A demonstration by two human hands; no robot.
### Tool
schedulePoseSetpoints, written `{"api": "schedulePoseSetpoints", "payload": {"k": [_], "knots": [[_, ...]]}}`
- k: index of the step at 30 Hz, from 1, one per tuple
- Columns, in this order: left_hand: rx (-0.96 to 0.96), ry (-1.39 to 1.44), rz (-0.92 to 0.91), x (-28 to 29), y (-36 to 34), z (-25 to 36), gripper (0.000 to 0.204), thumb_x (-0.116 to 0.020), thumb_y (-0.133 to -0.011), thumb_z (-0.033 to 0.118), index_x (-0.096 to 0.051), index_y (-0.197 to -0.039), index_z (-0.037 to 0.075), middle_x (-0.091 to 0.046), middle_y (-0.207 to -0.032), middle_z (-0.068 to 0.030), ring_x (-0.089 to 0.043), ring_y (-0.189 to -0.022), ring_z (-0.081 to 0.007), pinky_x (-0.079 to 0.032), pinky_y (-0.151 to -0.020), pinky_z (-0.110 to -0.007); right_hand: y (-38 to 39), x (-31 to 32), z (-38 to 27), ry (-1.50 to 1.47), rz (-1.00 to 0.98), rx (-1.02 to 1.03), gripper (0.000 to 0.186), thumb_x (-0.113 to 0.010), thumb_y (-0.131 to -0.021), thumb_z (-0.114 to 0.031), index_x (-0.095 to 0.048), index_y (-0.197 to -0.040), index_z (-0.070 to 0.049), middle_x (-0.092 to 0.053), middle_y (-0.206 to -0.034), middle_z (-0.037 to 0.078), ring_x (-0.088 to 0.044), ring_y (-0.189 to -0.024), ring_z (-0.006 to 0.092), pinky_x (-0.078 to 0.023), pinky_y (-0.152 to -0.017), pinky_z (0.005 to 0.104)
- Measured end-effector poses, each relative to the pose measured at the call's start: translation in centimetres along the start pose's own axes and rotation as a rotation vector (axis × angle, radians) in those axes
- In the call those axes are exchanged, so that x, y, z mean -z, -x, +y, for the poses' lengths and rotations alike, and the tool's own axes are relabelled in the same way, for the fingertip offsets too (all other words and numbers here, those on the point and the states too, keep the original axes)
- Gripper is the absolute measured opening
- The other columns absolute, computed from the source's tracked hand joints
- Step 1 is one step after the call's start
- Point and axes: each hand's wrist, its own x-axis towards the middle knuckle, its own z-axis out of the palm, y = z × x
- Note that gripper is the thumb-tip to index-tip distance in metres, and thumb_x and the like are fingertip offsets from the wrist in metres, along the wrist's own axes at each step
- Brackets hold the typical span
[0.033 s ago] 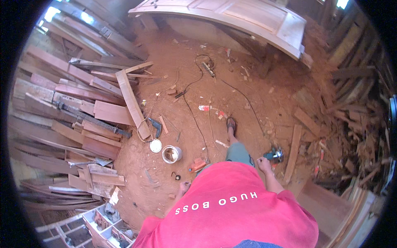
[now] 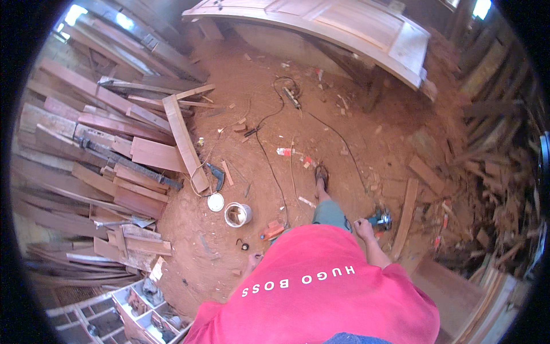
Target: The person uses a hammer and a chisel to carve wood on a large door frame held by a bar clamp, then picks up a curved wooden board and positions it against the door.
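1. Hanging between 6 and 7 o'clock, the left hand (image 2: 255,261) has its fingers partly hidden; I cannot tell whether they close.
2. At its 11 o'clock lie a small black hooked object (image 2: 244,246) and, farther, an open white pail (image 2: 248,212).
3. The right hand (image 2: 362,228), at 4 o'clock, looks curled, grip unclear; its 2 o'clock has a teal power tool (image 2: 380,219).

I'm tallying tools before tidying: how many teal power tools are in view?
2: one teal tool on the floor beside the right hand, another teal tool just beyond the round white lid. More may be hidden among the stacked boards.
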Motion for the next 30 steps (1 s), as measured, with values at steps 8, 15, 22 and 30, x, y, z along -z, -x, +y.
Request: {"api": "schedulePoseSetpoints", "payload": {"k": [8,15,22,30], "knots": [[-0.266,0.077,0.005,1.5,-9.5,22.3,0.022,-0.065,-0.088,0.022,-0.066,-0.097,0.002,-0.067,-0.083,-0.0063,-0.064,-0.077,-0.0152,-0.054,-0.070,-0.034,-21.4,9.4,-8.3,-0.068,0.061,0.213,0.033,-0.061,-0.089,-0.032,-0.071,-0.097,-0.002,-0.070,-0.097,0.022,-0.068,-0.097,0.0347,-0.052,-0.086,0.0432],[-0.060,0.145,0.253,7.7,-13.1,49.0,0.049,-0.051,-0.099,0.045,-0.073,-0.092,0.002,-0.071,-0.085,-0.0177,-0.070,-0.087,-0.0277,-0.051,-0.080,-0.038,-33.2,15.6,-13.6,0.016,0.040,0.275,0.027,-0.063,-0.091,-0.025,-0.071,-0.100,0.000,-0.071,-0.090,0.018,-0.068,-0.083,0.0290,-0.052,-0.077,0.0373],[0.044,-0.097,0.191,4.9,-18.7,37.2,0.029,-0.060,-0.093,0.029,-0.071,-0.104,0.005,-0.070,-0.098,-0.0216,-0.068,-0.087,-0.0300,-0.052,-0.078,-0.043,-36.4,14.9,-19.7,0.033,-0.023,0.249,0.028,-0.063,-0.092,-0.023,-0.071,-0.101,0.002,-0.072,-0.095,0.017,-0.069,-0.088,0.0267,-0.052,-0.079,0.0361],[-0.292,-0.294,-0.356,8.4,-39.9,45.6,0.031,-0.061,-0.093,0.027,-0.069,-0.109,0.002,-0.070,-0.097,-0.0207,-0.067,-0.085,-0.0287,-0.053,-0.078,-0.043,-33.1,11.5,-16.4,-0.309,0.398,-0.214,0.028,-0.061,-0.090,-0.029,-0.072,-0.091,-0.003,-0.072,-0.087,0.015,-0.069,-0.082,0.0242,-0.053,-0.074,0.0381]]}}
